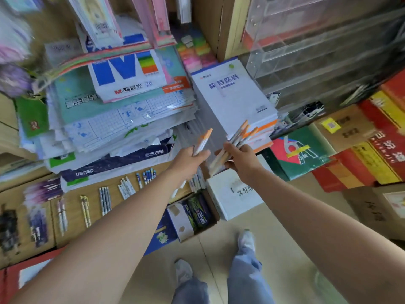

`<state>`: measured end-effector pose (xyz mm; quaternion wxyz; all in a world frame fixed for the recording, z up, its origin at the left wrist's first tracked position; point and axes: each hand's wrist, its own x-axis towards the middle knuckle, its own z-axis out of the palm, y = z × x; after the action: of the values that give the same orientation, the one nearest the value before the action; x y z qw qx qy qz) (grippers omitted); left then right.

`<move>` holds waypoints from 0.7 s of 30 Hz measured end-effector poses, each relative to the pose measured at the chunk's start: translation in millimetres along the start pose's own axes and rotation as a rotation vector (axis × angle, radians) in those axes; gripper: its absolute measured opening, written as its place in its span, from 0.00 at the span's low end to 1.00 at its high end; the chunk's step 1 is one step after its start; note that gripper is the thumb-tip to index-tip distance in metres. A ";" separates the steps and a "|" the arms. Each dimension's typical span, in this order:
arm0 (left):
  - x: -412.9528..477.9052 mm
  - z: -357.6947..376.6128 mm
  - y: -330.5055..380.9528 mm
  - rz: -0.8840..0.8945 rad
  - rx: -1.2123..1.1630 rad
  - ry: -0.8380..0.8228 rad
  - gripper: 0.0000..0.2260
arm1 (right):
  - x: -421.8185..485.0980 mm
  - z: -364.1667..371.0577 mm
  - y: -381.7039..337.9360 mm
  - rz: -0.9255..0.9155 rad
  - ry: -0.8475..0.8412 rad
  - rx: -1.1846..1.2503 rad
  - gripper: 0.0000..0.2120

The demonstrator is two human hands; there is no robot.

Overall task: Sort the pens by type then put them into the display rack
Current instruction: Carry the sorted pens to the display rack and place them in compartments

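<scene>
Left hand (192,157) gripping one orange-capped pen (202,142), right hand (237,157) clutching a bundle of orange-capped pens (235,140), sorted pens (125,187) lying on a cardboard surface (72,207) near left.

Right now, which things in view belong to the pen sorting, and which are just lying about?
Job: orange-capped pens, gripped in the left hand and right hand; pen groups laid out on the cardboard; clear display rack.
Lying about: stacks of paper packs; white box; red cartons.
</scene>
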<state>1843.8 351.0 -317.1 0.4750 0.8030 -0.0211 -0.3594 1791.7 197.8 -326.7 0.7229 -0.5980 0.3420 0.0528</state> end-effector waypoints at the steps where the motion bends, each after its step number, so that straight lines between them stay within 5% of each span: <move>1: -2.6 7.1 11.7 -0.012 -0.016 -0.027 0.12 | -0.4 -9.9 -9.3 -0.011 0.016 0.034 0.13; 8: 9.6 75.9 97.0 0.019 -0.064 -0.175 0.14 | 19.7 -90.2 -61.8 -0.038 0.001 0.087 0.13; 21: 62.6 127.8 195.9 0.074 -0.108 -0.096 0.15 | 72.9 -192.2 -154.1 0.002 -0.095 0.060 0.09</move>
<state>1874.1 124.6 -236.7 0.5292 0.7565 -0.0544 -0.3804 1839.1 -42.6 -249.4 0.7559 -0.5725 0.3094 0.0718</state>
